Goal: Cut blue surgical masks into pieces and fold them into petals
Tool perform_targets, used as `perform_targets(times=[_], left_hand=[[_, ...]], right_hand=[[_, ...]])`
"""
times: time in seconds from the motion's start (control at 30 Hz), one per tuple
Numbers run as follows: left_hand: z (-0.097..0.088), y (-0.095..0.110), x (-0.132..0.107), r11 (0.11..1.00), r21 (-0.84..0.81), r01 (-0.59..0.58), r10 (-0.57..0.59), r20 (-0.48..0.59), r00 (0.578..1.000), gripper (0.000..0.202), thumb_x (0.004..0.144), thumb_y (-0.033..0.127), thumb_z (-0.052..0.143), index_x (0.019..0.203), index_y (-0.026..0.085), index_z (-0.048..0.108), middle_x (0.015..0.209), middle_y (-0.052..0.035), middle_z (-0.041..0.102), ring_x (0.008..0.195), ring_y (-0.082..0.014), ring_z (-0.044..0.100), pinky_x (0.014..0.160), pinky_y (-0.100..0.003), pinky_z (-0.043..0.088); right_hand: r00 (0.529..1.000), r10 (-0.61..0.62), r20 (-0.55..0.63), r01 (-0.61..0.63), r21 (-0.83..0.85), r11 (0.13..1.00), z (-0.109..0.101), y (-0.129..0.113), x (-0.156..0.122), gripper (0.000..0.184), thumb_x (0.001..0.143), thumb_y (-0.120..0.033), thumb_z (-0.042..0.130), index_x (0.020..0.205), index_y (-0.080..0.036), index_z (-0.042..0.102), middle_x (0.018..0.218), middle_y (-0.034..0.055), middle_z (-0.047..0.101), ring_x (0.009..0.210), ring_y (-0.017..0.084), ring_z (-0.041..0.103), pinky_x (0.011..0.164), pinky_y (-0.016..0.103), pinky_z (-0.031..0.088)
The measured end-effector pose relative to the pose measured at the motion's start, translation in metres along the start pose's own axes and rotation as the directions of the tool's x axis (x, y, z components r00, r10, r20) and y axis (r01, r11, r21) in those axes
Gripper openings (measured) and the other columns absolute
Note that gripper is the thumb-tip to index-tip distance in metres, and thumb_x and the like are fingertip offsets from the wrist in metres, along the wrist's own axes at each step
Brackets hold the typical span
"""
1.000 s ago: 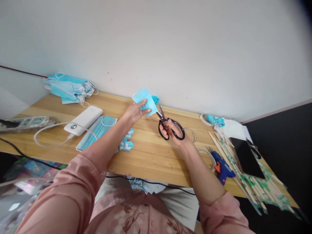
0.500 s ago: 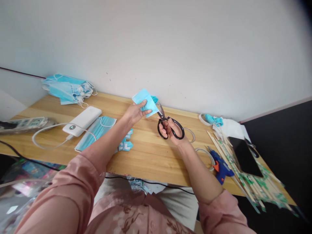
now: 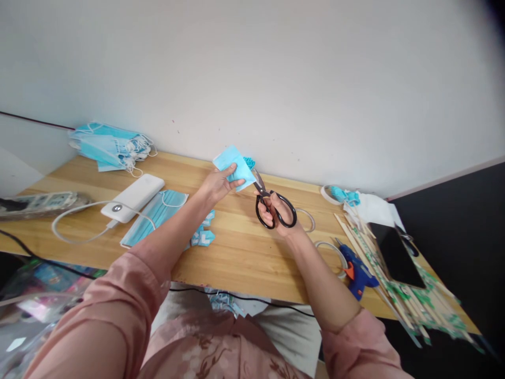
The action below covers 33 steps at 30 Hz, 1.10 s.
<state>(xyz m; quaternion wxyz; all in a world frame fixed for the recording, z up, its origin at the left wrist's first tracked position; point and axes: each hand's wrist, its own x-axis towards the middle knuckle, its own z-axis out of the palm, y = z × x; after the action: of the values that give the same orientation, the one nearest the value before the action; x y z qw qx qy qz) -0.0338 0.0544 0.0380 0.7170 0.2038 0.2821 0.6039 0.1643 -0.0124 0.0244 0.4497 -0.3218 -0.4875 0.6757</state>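
A folded piece of light blue face-mask fabric point(image 3: 232, 160) is pinched between the thumb and fingers of my left hand point(image 3: 221, 184), above the table. Black-handled scissors point(image 3: 292, 215) are in my right hand point(image 3: 276, 210), with fingers through the loops. Their blades meet the fabric's lower right edge and are close together; part of them is hidden by it. Behind the fabric shows a darker blue ruffled bit point(image 3: 249, 162). Left of my hands, a blue face mask point(image 3: 148, 218) lies flat, beside small folded blue pieces point(image 3: 203, 237) partly covered by my left forearm.
A pile of masks point(image 3: 106, 145) is at the back left, near a white power bank point(image 3: 134, 197) with its cable and a power strip point(image 3: 43, 202). To the right are tape rings point(image 3: 333, 258), a blue glue gun point(image 3: 359, 273), wooden sticks point(image 3: 426, 310) and a phone point(image 3: 396, 255).
The scissor handles have moved closer together and the blades have closed at the fabric's edge. My left hand keeps its grip in nearly the same place.
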Motion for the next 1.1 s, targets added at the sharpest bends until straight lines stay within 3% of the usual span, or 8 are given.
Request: perform_targets(times=[0.3,0.77,1.1], left_hand=[[-0.0001,-0.0009,0.0014,1.000,0.015,-0.002,0.002,-0.010,1.000,0.025,0.086,0.008,0.067,0.110,0.016,0.067,0.084,-0.0012,0.074,0.068,-0.0116,0.071,0.067,-0.023,0.063],[-0.0026,0.0006,0.0021,1.000,0.020,-0.011,0.011,0.002,1.000,0.011,0.086,0.007,0.067,0.095,0.013,0.067,0.085,-0.0021,0.074,0.070,-0.0124,0.070,0.065,-0.024,0.063],[-0.0024,0.0020,0.0017,0.999,0.038,-0.037,0.036,0.024,0.999,0.014,0.087,0.006,0.064,0.098,0.015,0.068,0.084,-0.0007,0.074,0.069,-0.0131,0.070,0.060,-0.024,0.062]], right_hand=[[1.000,0.003,-0.020,-0.003,0.006,1.000,0.0022,0.0011,-0.0002,0.051,0.079,-0.059,0.071,0.108,-0.017,0.069,0.064,-0.0050,0.050,0.041,0.002,0.036,0.035,0.017,0.027],[0.997,-0.047,-0.053,0.041,-0.106,0.994,0.0054,0.0008,0.0008,0.056,0.077,-0.061,0.072,0.110,-0.015,0.069,0.060,-0.0071,0.051,0.040,0.003,0.039,0.045,0.022,0.051],[0.996,-0.033,-0.079,0.020,-0.164,0.986,0.0085,-0.0042,-0.0021,0.050,0.081,-0.057,0.070,0.108,-0.015,0.069,0.057,-0.0084,0.050,0.036,0.002,0.036,0.048,0.023,0.055]])
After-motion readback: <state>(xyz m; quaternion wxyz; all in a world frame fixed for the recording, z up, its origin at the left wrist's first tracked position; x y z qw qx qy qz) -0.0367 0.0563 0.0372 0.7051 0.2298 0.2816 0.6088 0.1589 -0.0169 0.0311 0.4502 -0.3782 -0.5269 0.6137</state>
